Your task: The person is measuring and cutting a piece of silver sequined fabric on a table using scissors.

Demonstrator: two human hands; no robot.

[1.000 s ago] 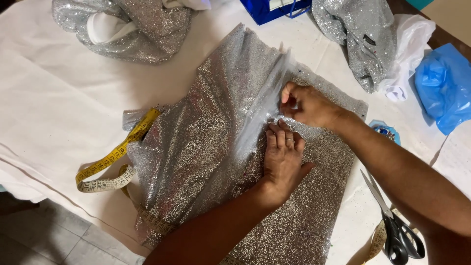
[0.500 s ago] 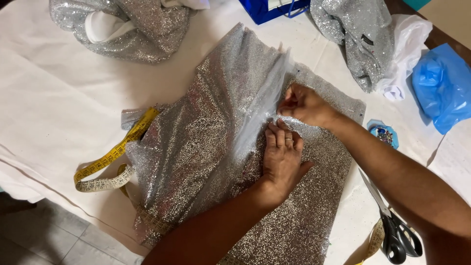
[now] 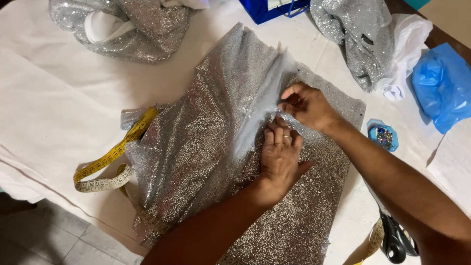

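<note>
Two hands working a sheet of silver glitter fabric (image 3: 206, 147) lying across the middle of a cloth-covered table (image 3: 54, 103)

The left hand (image 3: 279, 157) is pressing flat, fingers together, on the fabric just right of centre, while the right hand (image 3: 306, 105) is pinching a pale translucent strip (image 3: 262, 105) of the material directly above it, fingertips closed on the fold; a yellow tape measure (image 3: 110, 162) is curling out from under the fabric at the left, black scissors (image 3: 395, 240) are lying at the lower right, a small blue pin holder (image 3: 382, 135) is sitting near the right forearm, and a blue plastic bag (image 3: 441, 83) is resting at the right edge
</note>
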